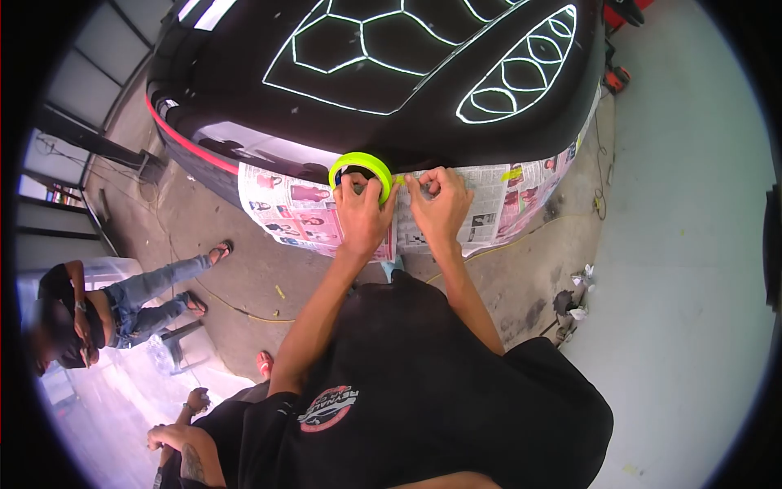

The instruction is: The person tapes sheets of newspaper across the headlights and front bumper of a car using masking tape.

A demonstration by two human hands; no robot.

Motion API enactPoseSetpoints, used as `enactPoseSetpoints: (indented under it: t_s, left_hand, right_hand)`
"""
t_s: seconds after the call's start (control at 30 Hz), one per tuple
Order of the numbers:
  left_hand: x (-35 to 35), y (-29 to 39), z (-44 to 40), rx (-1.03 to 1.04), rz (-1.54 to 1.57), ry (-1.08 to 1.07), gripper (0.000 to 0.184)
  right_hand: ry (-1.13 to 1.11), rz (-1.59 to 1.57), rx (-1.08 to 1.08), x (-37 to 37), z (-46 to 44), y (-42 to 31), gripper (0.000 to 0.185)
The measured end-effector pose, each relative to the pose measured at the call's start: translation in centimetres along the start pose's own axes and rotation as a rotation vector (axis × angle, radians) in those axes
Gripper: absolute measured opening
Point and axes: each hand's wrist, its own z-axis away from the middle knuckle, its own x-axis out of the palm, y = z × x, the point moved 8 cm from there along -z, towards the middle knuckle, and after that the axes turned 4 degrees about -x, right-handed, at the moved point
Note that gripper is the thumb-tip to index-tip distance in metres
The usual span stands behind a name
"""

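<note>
My left hand [363,216] is closed around a roll of bright yellow-green masking tape [358,158], fingers through its ring. Between my hands runs a short tape strip [400,180]. My right hand [441,209] pinches near the strip's free end, thumb and forefinger together. Both hands rest at the top edge of the newspaper sheets [285,208], which hang along the lower edge of a glossy black car panel [236,90]. Another small piece of yellow tape [511,174] sticks on the newspaper to the right.
A red strip [191,145] edges the panel at left. Two people are close by: one in jeans [155,283] at left, another with clasped hands [175,432] below. A yellow cord [236,310] lies across the concrete floor. A pale wall [684,244] stands at right.
</note>
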Motion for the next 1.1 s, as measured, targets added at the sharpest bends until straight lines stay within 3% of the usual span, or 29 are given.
enactPoseSetpoints:
  t_s: [0.17, 0.3, 0.4, 0.43, 0.53, 0.57, 0.67, 0.77, 0.87, 1.0, 1.07, 1.1]
  left_hand:
    - [-0.5, 0.5, -0.5, 0.030, -0.009, -0.019, 0.029]
    - [-1.6, 0.7, -0.9, -0.072, 0.058, -0.150, 0.036]
    - [-4.0, 0.2, -0.5, -0.148, 0.221, -0.108, 0.037]
    - [-5.5, 0.2, -0.4, -0.125, 0.243, -0.051, 0.030]
    - [-5.6, -1.7, 2.4, -0.727, 0.792, -0.293, 0.025]
    - [-6.0, -1.2, 2.6, -0.668, 0.894, -0.277, 0.021]
    - [-4.9, -1.0, 5.3, -0.913, 1.161, -0.589, 0.023]
    - [-6.9, -0.3, 5.0, -0.872, 1.079, -0.614, 0.029]
    - [-9.4, -0.1, 4.6, -0.765, 1.011, -0.616, 0.030]
    - [-12.1, -0.7, 4.2, -0.693, 1.050, -0.540, 0.033]
    - [-13.2, -1.4, 4.3, -0.683, 1.079, -0.509, 0.040]
    - [-13.7, -1.7, 4.4, -0.686, 1.076, -0.497, 0.045]
  right_hand:
    - [-0.038, -0.012, -0.018, -0.8, -0.5, -0.5, 0.029]
    - [-0.131, -0.051, -0.129, -1.3, -0.4, -0.8, 0.027]
    - [-0.242, -0.293, -0.027, -1.2, 0.4, -0.2, 0.024]
    - [-0.265, -0.309, -0.069, -1.5, 0.8, -1.0, 0.024]
    - [-0.396, -0.426, -0.099, -1.7, 1.5, -4.7, 0.031]
    - [-0.440, -0.493, -0.151, -1.7, 1.7, -6.3, 0.032]
    - [-0.577, -0.590, -0.328, -0.5, 2.5, -10.0, 0.036]
    - [-0.635, -0.545, -0.475, 1.5, 2.8, -10.6, 0.038]
    - [-0.737, -0.705, -0.343, 2.9, 2.5, -11.0, 0.038]
    - [-0.774, -0.812, -0.369, 3.8, 2.7, -13.5, 0.038]
    - [-0.863, -0.829, -0.287, 4.6, 2.8, -13.9, 0.038]
    - [-0.793, -0.823, -0.317, 3.9, 2.2, -14.6, 0.036]
